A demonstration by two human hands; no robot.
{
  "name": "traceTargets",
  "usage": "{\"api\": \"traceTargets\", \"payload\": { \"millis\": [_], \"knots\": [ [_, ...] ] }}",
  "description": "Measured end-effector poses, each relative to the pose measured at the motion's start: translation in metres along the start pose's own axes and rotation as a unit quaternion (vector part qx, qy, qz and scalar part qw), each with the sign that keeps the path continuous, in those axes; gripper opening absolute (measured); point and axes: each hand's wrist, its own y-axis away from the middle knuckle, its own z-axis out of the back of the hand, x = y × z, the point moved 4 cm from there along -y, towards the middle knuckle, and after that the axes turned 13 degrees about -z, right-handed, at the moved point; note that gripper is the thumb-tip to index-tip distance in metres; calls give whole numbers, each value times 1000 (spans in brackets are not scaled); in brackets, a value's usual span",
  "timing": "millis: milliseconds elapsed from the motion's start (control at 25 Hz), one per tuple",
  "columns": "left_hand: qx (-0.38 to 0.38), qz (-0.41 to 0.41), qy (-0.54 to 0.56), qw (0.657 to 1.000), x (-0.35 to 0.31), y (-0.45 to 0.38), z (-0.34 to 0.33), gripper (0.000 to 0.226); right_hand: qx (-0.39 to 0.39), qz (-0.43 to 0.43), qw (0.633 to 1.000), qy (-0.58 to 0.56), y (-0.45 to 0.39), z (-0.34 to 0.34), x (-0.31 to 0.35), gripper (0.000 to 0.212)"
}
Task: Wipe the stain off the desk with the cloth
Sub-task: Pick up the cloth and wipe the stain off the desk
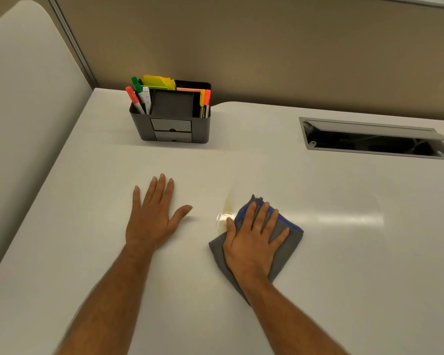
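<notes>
A grey cloth (287, 242) with a blue edge lies flat on the white desk (344, 252). My right hand (251, 242) presses down on it, fingers spread over the fabric. Just left of the cloth, by my thumb, a pale yellowish wet stain (224, 217) marks the desk, with a faint smear running up from it. My left hand (153, 216) rests palm down on the bare desk to the left of the stain, fingers apart, holding nothing.
A black desk organiser (172, 126) with markers and sticky notes stands at the back. An open cable hatch (374, 143) is set into the desk at the back right. A beige partition wall runs behind, and a white panel stands at the left.
</notes>
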Motion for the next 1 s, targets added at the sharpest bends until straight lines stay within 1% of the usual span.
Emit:
{"api": "traceTargets", "payload": {
  "millis": [360,520,600,720,880,1000],
  "knots": [
    [-2,-1,0,1000,0,-1,1,103,-9,5,1000,-9,-61,4,32,75],
    [-5,0,0,1000,0,-1,1,102,-6,42,999,-8,-91,5,45,74],
    [-8,-1,4,1000,0,-2,2,102,-10,92,996,6,-105,8,51,74],
    [-3,-1,-3,1000,0,-3,1,101,-6,201,978,53,-120,10,60,72],
    [-3,3,-5,1000,0,-3,1,101,22,367,926,86,-126,13,66,70],
    [-10,4,-4,1000,1,-3,1,97,46,461,882,92,-126,16,66,67]
  ]
}}
